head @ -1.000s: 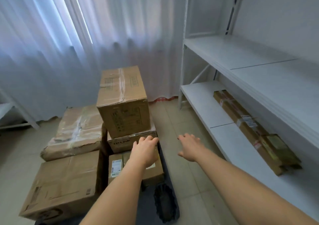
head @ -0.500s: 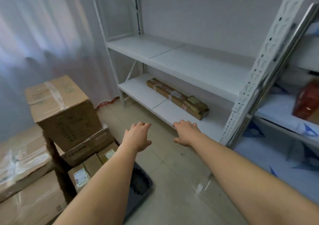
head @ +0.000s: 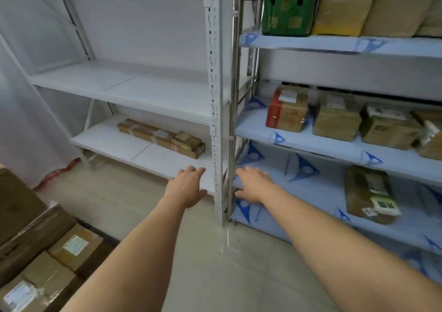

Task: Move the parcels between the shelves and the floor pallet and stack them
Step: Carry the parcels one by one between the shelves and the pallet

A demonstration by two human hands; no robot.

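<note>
- I see two shelf units side by side: the left unit [head: 216,96] and the right unit [head: 334,44].
- A long parcel [head: 160,137] lies on the left unit's bottom shelf.
- Several parcels [head: 337,120] sit in a row on the right unit's middle shelf, one parcel [head: 368,192] below them.
- Stacked boxes [head: 47,264] stand on the floor at lower left.

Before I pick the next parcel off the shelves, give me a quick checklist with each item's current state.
1. Left hand free, fingers straight: ok.
2. Right hand free, holding nothing: ok.
3. Parcels on the blue-film shelves, such as the red-and-brown box: ok.
4. Long flat parcel on the white lower shelf, unobstructed: ok.
5. Room left on the floor stack: cannot tell, mostly out of frame.
6. Parcel weights: cannot tell.
</note>
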